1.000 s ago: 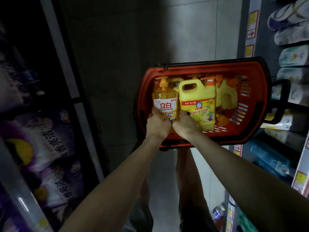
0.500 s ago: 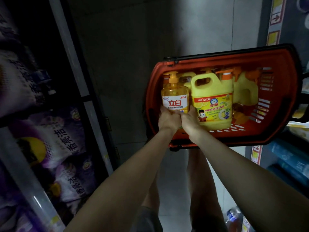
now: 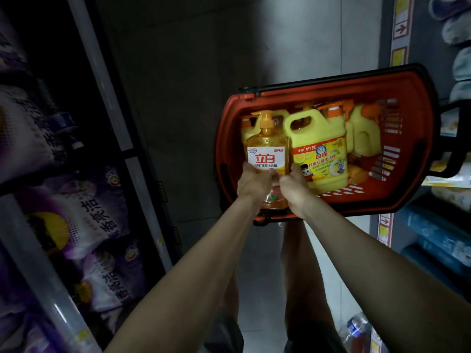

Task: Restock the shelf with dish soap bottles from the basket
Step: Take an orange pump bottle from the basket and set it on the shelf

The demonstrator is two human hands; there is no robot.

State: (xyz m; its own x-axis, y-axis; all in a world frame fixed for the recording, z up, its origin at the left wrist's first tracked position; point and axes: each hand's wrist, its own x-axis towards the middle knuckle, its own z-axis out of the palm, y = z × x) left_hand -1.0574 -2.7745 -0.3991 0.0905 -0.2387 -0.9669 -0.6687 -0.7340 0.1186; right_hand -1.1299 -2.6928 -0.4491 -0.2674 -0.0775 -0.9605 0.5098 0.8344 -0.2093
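Note:
An orange pump bottle of dish soap (image 3: 266,146) with a white and red label is held up over the near left part of the red basket (image 3: 407,80). My left hand (image 3: 253,180) grips its lower left side and my right hand (image 3: 293,183) grips its lower right side. The bottle's base shows between my wrists. A big yellow jug (image 3: 321,151) with a handle stands just right of it in the basket. Several more yellow jugs and orange caps (image 3: 362,133) sit behind.
The basket stands on the grey tiled floor in a narrow aisle. On the left, dark shelves hold purple detergent bags (image 3: 84,215). On the right, shelves carry blue packs (image 3: 438,240) and pale packs, with price tags on the edge (image 3: 401,29). My legs are below.
The pump bottle has come up higher out of the basket, both hands still around its lower part. The view has shifted a little, and the basket sits nearer the right shelf.

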